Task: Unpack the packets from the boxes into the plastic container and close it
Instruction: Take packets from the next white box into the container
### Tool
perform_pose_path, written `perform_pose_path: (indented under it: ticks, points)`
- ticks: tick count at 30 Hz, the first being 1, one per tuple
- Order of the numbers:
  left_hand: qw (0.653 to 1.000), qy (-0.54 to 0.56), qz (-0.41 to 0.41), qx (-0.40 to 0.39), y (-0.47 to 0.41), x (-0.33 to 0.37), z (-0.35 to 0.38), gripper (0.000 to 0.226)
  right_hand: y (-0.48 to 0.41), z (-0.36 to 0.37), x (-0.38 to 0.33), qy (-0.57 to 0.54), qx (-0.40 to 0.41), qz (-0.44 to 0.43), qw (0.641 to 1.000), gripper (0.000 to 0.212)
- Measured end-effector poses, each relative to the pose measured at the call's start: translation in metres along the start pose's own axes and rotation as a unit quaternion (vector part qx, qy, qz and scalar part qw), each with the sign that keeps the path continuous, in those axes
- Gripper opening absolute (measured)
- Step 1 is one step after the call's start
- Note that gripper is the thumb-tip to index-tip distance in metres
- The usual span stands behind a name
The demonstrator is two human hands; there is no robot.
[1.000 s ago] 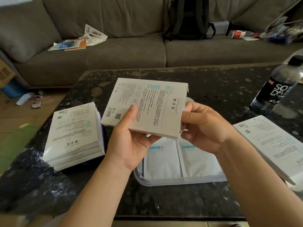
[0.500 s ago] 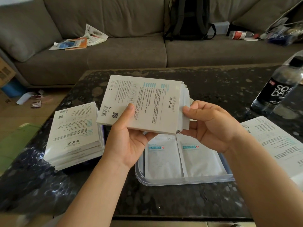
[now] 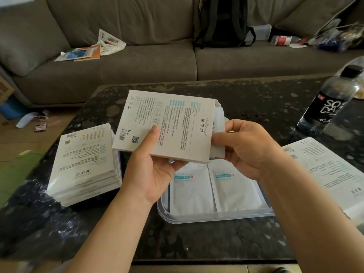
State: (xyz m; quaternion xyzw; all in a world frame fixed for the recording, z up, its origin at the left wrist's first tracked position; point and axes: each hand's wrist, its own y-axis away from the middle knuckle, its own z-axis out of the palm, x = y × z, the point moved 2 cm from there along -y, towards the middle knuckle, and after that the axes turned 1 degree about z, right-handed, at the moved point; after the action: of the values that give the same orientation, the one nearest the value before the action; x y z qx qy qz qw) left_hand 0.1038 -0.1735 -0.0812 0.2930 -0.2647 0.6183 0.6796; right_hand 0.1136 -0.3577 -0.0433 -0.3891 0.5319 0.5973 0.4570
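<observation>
My left hand (image 3: 151, 166) grips a flat white box (image 3: 167, 123) from below, thumb on its printed back, above the table. White packets (image 3: 219, 123) stick out of the box's open right end, and my right hand (image 3: 244, 148) pinches them there. Under my hands sits the clear plastic container (image 3: 197, 218), with two white packets (image 3: 214, 186) lying side by side inside it. A stack of several similar white boxes (image 3: 84, 164) lies to the left on the table.
The dark stone table (image 3: 216, 243) also holds a soda water bottle (image 3: 331, 103) at the far right and flat white boxes (image 3: 331, 170) near my right forearm. Behind is a grey sofa (image 3: 137, 66) with papers (image 3: 88, 50) and a black backpack (image 3: 222, 20).
My right hand has drawn the packets partway out of the box's right end. The box has shifted slightly left in my left hand.
</observation>
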Motion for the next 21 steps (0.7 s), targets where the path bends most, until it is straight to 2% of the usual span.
perform_pose_path:
  ticks: [4,11,17,21]
  points:
    - [1.000,0.004,-0.007,0.008,0.000,0.000,0.000,0.051,0.001,0.001,-0.001,0.008,0.012,-0.008,1.000,0.023]
    - [0.999,0.033,-0.013,0.039,0.000,-0.001,0.001,0.044,0.004,-0.002,-0.005,-0.026,-0.027,-0.005,0.999,0.023]
    - [0.997,0.042,-0.013,0.059,-0.001,0.003,-0.002,0.042,0.004,-0.008,-0.010,-0.069,0.006,-0.017,0.997,0.024]
    - [0.997,0.042,-0.014,0.058,-0.001,0.005,-0.003,0.043,0.003,-0.008,-0.011,-0.049,0.025,-0.031,0.998,0.021]
